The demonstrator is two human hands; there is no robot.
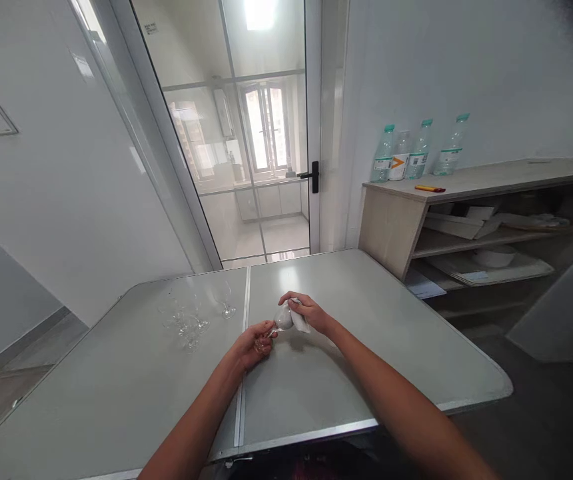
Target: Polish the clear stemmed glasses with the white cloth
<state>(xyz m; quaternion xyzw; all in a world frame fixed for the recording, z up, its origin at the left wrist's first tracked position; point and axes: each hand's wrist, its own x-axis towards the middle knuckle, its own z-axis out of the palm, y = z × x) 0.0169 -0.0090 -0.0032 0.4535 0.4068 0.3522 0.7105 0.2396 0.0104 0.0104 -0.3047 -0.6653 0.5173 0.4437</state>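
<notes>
My left hand (254, 347) is closed around the stem and foot of a small clear wine glass (277, 325), which lies tilted over the grey table (366, 347). My right hand (309, 311) is closed on a white cloth (296, 320) that wraps over the bowl of that glass. Both hands meet above the seam in the middle of the table. Several more clear stemmed glasses (189, 320) stand in a cluster to the left of my hands, one of them (225, 300) a little apart toward the back.
A glass door with a black handle (314, 177) stands behind the table. To the right is a wooden shelf unit (391, 227) with several water bottles (419, 150) and a red-yellow pen-like object (430, 189) on top; papers and a bowl lie on its shelves.
</notes>
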